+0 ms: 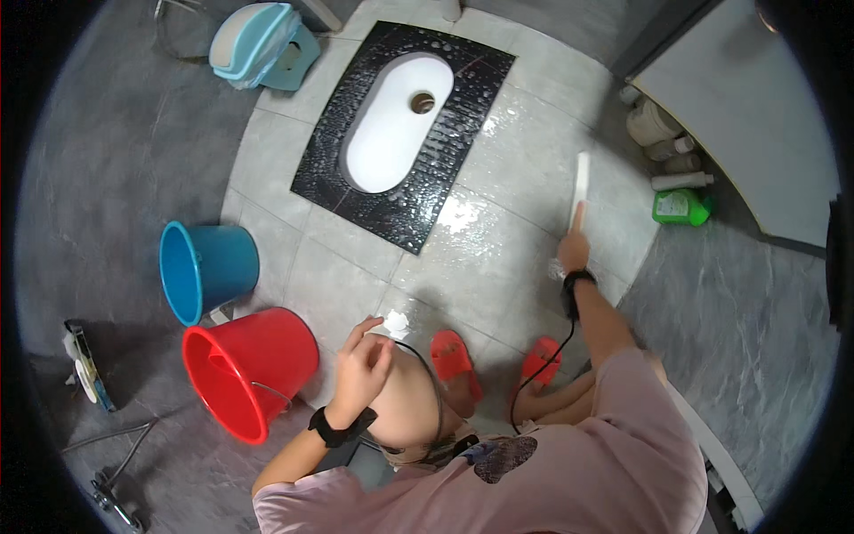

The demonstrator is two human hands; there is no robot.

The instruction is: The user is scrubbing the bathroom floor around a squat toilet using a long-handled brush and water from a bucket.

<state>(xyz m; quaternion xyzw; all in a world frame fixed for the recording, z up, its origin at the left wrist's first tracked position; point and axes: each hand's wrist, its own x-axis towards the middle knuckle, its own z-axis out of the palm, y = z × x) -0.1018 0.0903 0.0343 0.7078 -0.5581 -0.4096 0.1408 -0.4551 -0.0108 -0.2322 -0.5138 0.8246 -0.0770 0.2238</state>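
My right hand [574,250] is closed around a long white handle [582,175], with the index finger laid along it. The handle points away from me, over the grey floor tiles to the right of the squat toilet. Its near end is hidden by the hand, so I cannot tell what tool it belongs to. My left hand [363,370] is raised by my bent left knee, empty, with its fingers loosely curled and apart. Ahead lies a white squat toilet pan [377,150], set in a black slab [400,223] covered with water drops and suds.
A red bucket [287,347] and a blue bucket [230,263] lean at the left. Behind them stands a light-blue bin [293,67]. A green bottle [674,207] and several containers line the right wall under a white panel [747,127]. Wet tiles [494,247] shine between.
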